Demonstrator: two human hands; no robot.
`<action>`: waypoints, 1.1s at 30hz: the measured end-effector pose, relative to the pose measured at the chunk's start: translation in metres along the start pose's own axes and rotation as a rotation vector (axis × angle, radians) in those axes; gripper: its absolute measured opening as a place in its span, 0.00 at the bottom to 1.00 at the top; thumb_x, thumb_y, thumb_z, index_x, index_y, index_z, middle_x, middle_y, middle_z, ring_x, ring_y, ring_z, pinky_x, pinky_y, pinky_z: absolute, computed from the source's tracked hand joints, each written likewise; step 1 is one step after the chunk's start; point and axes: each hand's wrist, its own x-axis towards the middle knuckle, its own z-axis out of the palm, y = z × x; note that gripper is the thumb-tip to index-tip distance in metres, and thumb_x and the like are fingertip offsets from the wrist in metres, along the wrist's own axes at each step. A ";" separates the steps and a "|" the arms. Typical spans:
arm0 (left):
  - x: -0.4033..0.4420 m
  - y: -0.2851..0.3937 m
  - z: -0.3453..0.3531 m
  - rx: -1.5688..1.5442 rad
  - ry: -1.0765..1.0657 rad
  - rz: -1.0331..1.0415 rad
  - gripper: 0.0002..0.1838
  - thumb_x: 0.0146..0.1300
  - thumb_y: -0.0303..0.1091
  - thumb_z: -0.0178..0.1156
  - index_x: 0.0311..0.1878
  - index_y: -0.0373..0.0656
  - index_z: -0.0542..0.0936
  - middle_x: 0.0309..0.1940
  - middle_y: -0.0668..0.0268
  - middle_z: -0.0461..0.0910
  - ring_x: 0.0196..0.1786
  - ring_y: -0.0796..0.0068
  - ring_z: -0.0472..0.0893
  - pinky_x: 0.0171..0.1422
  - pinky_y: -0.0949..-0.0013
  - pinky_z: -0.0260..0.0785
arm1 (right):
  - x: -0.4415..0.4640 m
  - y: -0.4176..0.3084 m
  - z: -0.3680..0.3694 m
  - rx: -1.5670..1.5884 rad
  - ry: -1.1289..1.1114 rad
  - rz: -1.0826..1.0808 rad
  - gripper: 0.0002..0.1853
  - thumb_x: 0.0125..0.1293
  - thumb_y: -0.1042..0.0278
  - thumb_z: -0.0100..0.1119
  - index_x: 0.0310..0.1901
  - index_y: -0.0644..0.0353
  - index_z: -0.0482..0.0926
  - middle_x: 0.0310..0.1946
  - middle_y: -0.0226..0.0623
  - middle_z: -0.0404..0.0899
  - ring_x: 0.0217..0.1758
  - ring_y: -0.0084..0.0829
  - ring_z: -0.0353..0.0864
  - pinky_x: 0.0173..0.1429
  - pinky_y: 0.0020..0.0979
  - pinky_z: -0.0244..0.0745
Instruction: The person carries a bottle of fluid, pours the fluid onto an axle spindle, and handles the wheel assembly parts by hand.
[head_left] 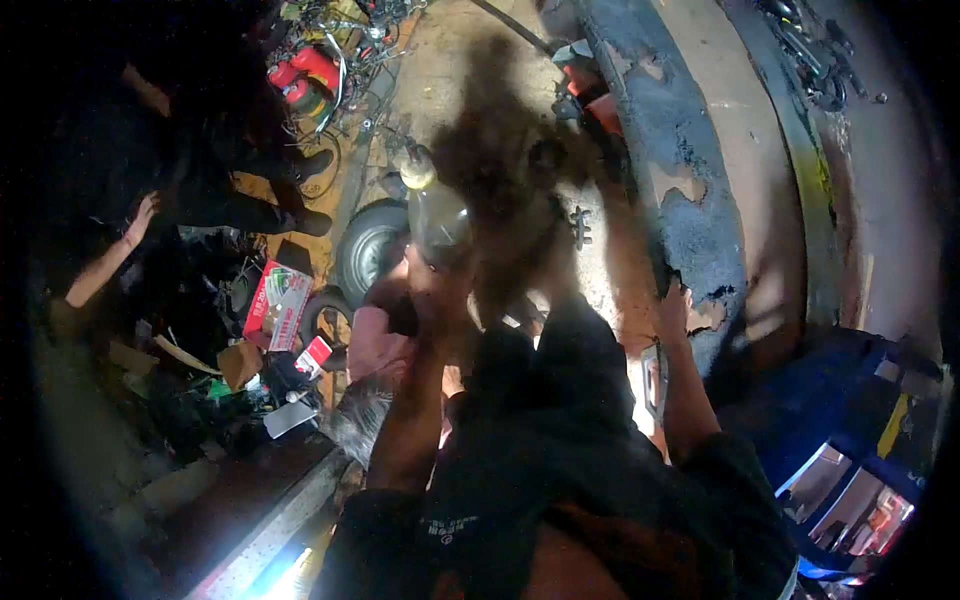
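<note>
My left hand (433, 283) is closed round the lower end of a clear plastic bottle (440, 218) with a pale, brightly lit cap, which points away from me. A wheel (372, 252) lies just left of the bottle. On the other side, my right hand (676, 312) is at the edge of a worn, dark-painted strip (700, 235). Its fingertips are dark and blurred, so whether they grip anything cannot be made out.
At the left, another person's hand (145, 218) and dark shoes show. Someone in pink (375, 345) is low beside my left arm. A red-and-white box (278, 305), red containers (317, 68) and cluttered parts lie left; a blue object (850, 420) stands right.
</note>
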 end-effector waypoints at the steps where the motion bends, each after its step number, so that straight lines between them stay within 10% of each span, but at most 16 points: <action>1: 0.025 0.009 -0.010 0.006 -0.015 -0.048 0.30 0.52 0.40 0.73 0.54 0.36 0.71 0.41 0.52 0.79 0.39 0.54 0.81 0.43 0.57 0.76 | -0.002 -0.007 -0.003 -0.036 -0.043 0.092 0.44 0.57 0.45 0.66 0.68 0.66 0.60 0.59 0.65 0.66 0.61 0.62 0.67 0.64 0.53 0.65; 8: 0.169 0.019 0.012 -0.278 -0.093 -0.549 0.28 0.47 0.33 0.74 0.50 0.37 0.71 0.34 0.59 0.79 0.32 0.67 0.80 0.35 0.63 0.74 | -0.008 -0.054 -0.023 -0.079 -0.207 0.249 0.55 0.54 0.43 0.67 0.74 0.64 0.47 0.67 0.67 0.54 0.70 0.62 0.55 0.73 0.50 0.55; 11: 0.224 -0.022 0.030 -0.319 -0.119 -0.268 0.28 0.45 0.36 0.75 0.46 0.35 0.73 0.35 0.55 0.80 0.37 0.62 0.80 0.43 0.60 0.74 | 0.001 -0.081 -0.037 -0.113 -0.268 0.326 0.55 0.53 0.43 0.68 0.72 0.70 0.50 0.67 0.65 0.53 0.71 0.62 0.53 0.73 0.51 0.54; 12: 0.234 -0.062 0.058 -0.020 0.078 0.232 0.30 0.44 0.37 0.75 0.49 0.35 0.74 0.40 0.54 0.80 0.42 0.59 0.80 0.48 0.58 0.74 | 0.003 -0.087 -0.039 -0.086 -0.264 0.362 0.56 0.51 0.40 0.67 0.71 0.70 0.51 0.66 0.65 0.53 0.70 0.63 0.52 0.72 0.52 0.55; 14: 0.276 -0.042 0.065 -0.232 -0.046 -0.056 0.33 0.45 0.38 0.75 0.54 0.35 0.73 0.45 0.54 0.79 0.45 0.58 0.80 0.49 0.57 0.74 | -0.003 -0.026 0.035 -0.297 -0.188 0.186 0.60 0.48 0.39 0.70 0.71 0.73 0.48 0.69 0.69 0.47 0.72 0.67 0.46 0.74 0.54 0.51; 20: 0.358 -0.041 0.078 -0.203 -0.024 -0.072 0.37 0.47 0.36 0.76 0.59 0.35 0.70 0.48 0.53 0.78 0.48 0.58 0.80 0.53 0.60 0.72 | 0.018 -0.094 -0.031 -0.037 -0.365 0.479 0.62 0.49 0.42 0.69 0.74 0.66 0.40 0.75 0.63 0.33 0.78 0.62 0.33 0.78 0.51 0.45; 25: 0.416 0.009 0.089 -0.137 -0.222 -0.220 0.34 0.47 0.34 0.76 0.56 0.34 0.71 0.49 0.57 0.79 0.49 0.64 0.80 0.52 0.61 0.73 | 0.031 -0.095 -0.029 0.008 -0.289 0.641 0.55 0.54 0.47 0.68 0.74 0.67 0.45 0.74 0.63 0.41 0.77 0.61 0.42 0.75 0.52 0.52; 30: 0.447 -0.088 0.158 -0.556 -0.507 -0.046 0.35 0.46 0.36 0.77 0.57 0.37 0.73 0.47 0.56 0.81 0.47 0.62 0.82 0.51 0.61 0.75 | 0.066 -0.115 -0.028 0.186 0.268 0.856 0.42 0.61 0.46 0.63 0.70 0.61 0.60 0.69 0.57 0.57 0.72 0.57 0.58 0.72 0.53 0.59; 33: 0.484 -0.068 0.182 -0.271 -0.711 0.366 0.35 0.46 0.37 0.77 0.57 0.39 0.73 0.47 0.56 0.81 0.48 0.61 0.81 0.52 0.62 0.75 | 0.095 -0.160 -0.042 0.202 0.457 0.759 0.36 0.65 0.51 0.61 0.69 0.63 0.62 0.68 0.56 0.59 0.67 0.58 0.63 0.70 0.47 0.63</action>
